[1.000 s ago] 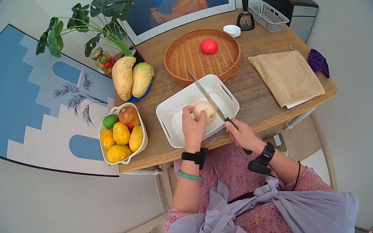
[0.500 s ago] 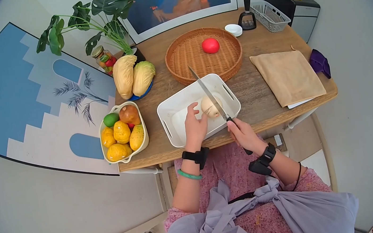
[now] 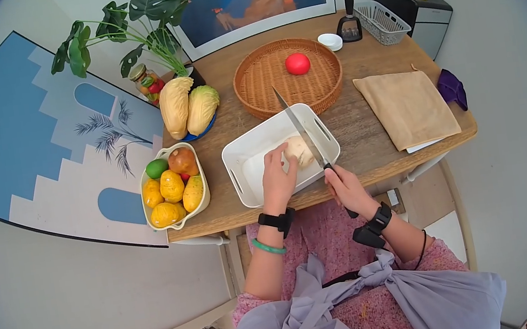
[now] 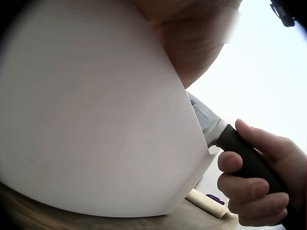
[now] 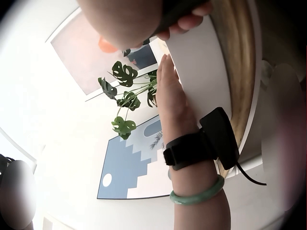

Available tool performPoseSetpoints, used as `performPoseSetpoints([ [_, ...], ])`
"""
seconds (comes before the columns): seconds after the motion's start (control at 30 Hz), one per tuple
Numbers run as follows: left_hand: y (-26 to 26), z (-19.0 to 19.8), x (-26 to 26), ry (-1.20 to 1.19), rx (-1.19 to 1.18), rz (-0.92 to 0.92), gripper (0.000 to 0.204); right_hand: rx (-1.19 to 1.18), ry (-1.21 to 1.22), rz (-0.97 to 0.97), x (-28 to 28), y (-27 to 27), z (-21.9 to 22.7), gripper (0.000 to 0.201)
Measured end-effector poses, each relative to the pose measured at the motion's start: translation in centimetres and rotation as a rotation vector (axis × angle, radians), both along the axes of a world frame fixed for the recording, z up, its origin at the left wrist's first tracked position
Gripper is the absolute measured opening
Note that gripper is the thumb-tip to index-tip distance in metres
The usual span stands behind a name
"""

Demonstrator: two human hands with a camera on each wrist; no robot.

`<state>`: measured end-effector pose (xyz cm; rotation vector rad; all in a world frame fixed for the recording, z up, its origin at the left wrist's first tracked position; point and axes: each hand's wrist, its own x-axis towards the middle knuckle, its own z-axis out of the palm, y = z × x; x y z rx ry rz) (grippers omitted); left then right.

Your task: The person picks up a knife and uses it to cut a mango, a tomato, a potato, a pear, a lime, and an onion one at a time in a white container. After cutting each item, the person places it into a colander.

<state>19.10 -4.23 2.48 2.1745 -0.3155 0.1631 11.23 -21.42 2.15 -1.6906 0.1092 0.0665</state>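
In the head view, a pale, round jicama point(image 3: 299, 153) sits in a white plastic tub point(image 3: 242, 146) at the table's front edge. My left hand point(image 3: 278, 179) reaches over the tub's near wall, thumb and fingertips holding the jicama's left side. My right hand point(image 3: 346, 188) grips the black handle of a long kitchen knife point(image 3: 295, 119), seen close up as a handle point(image 4: 244, 153) in the left wrist view. The blade slants across the tub, along the jicama's right side, its tip beyond the far rim. In the left wrist view the tub wall hides the jicama.
Behind the tub stands a round wicker tray point(image 3: 257, 98) with a red tomato-like item point(image 3: 297, 64). A fruit basket point(image 3: 181, 226) and Chinese cabbages point(image 3: 176, 106) lie left. A beige cloth bag point(image 3: 407, 110) lies right; a grey basket point(image 3: 386, 29) stands at the back.
My left hand came off the jicama, then moved back onto it; the jicama sits turned differently. The knife has shifted slightly right, still in my right hand.
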Motion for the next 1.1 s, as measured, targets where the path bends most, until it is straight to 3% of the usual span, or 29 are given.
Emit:
performPoseSetpoints([
  [0.1,-0.1,-0.4,0.3,0.043,-0.066,0.041,0.039,-0.008,-0.009,0.002,0.1,-0.2,-0.8,0.04],
  [0.23,0.0,-0.9,0.4,-0.072,-0.087,0.031,0.037,-0.075,-0.15,0.027,0.3,0.3,-2.0,0.04],
  [0.3,-0.1,-0.6,0.2,-0.093,-0.077,0.021,0.036,-0.058,-0.099,0.033,0.1,0.2,-1.5,0.04],
  [0.6,-0.2,0.3,0.0,0.057,-0.049,0.059,0.039,-0.082,-0.086,-0.001,0.4,-0.1,-1.4,0.04],
  [0.67,-0.2,0.0,0.0,-0.136,-0.038,0.025,0.041,-0.075,-0.059,0.003,0.3,0.0,-1.5,0.04],
  [0.8,-0.3,0.3,-0.3,-0.183,0.028,-0.03,0.043,-0.051,0.002,0.017,0.1,0.2,-1.0,0.04],
  [1.1,-0.4,0.3,-0.2,-0.038,-0.031,0.033,0.043,-0.099,-0.056,-0.001,0.3,0.0,-1.3,0.041],
])
